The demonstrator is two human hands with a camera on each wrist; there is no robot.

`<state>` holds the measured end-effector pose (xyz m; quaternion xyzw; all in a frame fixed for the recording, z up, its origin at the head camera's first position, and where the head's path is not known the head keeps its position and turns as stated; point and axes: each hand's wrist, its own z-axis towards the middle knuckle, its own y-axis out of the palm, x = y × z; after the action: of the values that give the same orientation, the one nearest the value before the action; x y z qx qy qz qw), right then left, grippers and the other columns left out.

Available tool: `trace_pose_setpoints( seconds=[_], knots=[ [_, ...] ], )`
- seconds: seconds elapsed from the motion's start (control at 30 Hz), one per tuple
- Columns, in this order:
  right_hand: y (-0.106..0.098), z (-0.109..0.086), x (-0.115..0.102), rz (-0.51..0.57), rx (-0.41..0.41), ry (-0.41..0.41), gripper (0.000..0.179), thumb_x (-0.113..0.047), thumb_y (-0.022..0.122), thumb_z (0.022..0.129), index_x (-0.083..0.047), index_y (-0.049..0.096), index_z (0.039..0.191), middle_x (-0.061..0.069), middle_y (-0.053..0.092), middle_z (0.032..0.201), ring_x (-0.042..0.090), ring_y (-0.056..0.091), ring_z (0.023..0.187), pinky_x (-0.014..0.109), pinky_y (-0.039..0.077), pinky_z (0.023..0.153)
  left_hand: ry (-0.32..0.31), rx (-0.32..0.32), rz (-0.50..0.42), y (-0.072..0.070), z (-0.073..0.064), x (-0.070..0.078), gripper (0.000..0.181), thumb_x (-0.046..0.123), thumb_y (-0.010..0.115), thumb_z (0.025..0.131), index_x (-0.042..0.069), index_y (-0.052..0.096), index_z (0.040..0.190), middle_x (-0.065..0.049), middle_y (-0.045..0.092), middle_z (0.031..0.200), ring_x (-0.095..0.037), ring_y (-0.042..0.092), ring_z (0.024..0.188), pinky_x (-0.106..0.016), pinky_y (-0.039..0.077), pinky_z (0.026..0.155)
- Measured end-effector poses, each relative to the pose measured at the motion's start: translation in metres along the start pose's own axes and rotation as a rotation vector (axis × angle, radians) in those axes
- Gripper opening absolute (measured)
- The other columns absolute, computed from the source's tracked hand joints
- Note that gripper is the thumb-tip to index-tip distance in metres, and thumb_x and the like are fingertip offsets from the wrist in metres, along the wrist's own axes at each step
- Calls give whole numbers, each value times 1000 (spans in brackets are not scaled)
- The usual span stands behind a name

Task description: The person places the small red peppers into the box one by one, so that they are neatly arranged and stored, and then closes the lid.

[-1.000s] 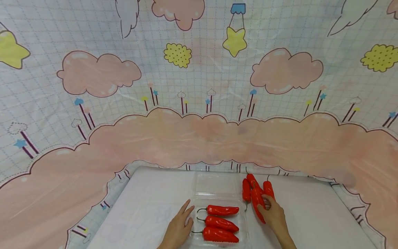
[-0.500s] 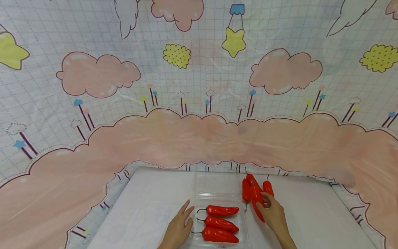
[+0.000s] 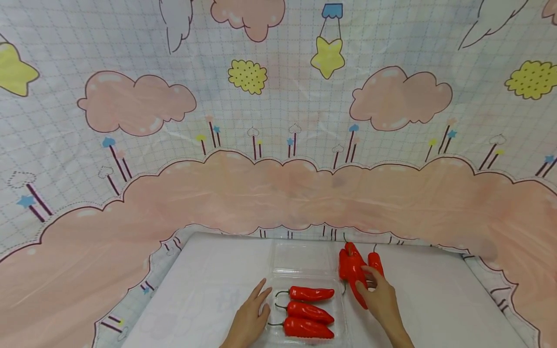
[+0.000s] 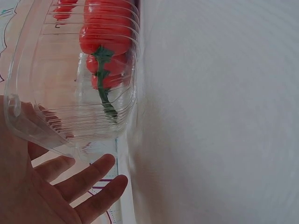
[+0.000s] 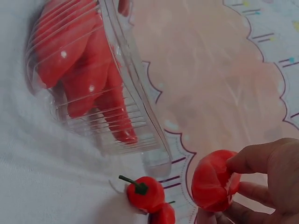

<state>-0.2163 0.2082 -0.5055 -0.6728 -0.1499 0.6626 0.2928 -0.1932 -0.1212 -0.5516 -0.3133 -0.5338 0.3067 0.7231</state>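
Note:
In the head view my right hand (image 3: 383, 297) pinches a long red chili pepper (image 3: 359, 285) between thumb and fingers. The right wrist view shows that chili pepper (image 5: 211, 182) end-on, raised off the white table. My left hand (image 3: 251, 313) rests at the left edge of a clear plastic box (image 3: 341, 319), its fingers spread and relaxed. Inside the box lie three red chili peppers (image 3: 310, 312) side by side, green stems pointing left. The left wrist view shows the left hand (image 4: 60, 186) against the box wall, its thumb partly behind the plastic.
Behind the box its clear lid (image 3: 304, 257) lies flipped back. More red chili peppers lie beyond the right hand, among them one at the right (image 3: 375, 261). A cloud-patterned cloth (image 3: 278, 193) rises behind the white table (image 3: 209, 270).
The right hand and its chili pepper have shifted slightly left, and the pepper now covers more of the one lying to its left. The left hand stays put.

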Motion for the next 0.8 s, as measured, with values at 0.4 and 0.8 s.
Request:
trace_pose_setpoints(
  seconds=[0.4, 0.8],
  knots=[
    [6, -3, -8, 17, -8, -5, 53, -19, 70, 89, -9, 53, 138, 21, 63, 128, 34, 61, 109, 43, 60, 81, -4, -9, 3, 1, -1, -1, 39, 12, 58, 93, 9, 62, 132, -6, 46, 153, -31, 62, 121, -52, 52, 95],
    [9, -4, -13, 57, -23, -80, 49, -17, 71, 88, -15, 56, 135, 14, 66, 126, 28, 62, 109, 38, 59, 83, 10, -4, 6, -1, 0, 0, 38, 12, 57, 94, 8, 62, 131, -7, 46, 153, -31, 63, 120, -52, 52, 95]
  ],
)
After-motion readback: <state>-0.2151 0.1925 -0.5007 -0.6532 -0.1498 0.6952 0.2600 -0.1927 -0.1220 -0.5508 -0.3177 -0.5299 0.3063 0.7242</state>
